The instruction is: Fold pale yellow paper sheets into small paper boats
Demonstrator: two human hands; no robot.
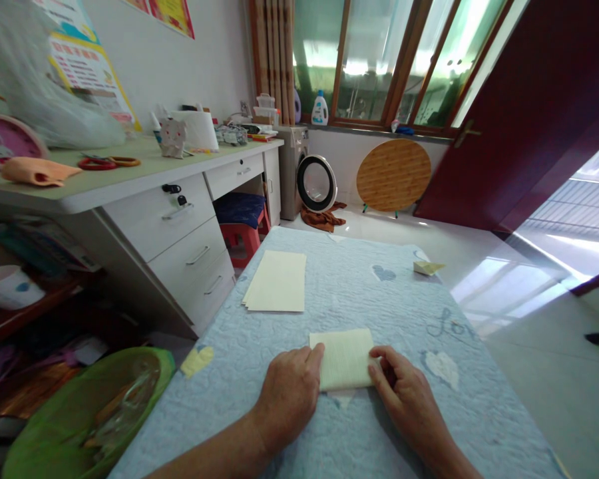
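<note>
Pale paper (343,359) flat between our hands; sheet stack (279,281) at eleven o'clock from it.
On the quilted cover (404,306), our left hand (292,382) curls at the nine o'clock edge, grip hidden; our right hand (404,386) pinches the three o'clock edge. We judge uneven pull could skew the sheet; the puckered cover could make any crease wander.

Folded sheet (344,359): matt paper. Cover (349,299): quilted cloth. Floor (529,319): glossy.

The one camera, worn on the head, peers forward and down, close over the left hand (290,386) and right hand (403,382), across the worktop (344,286) to the sliding window (369,66).
</note>
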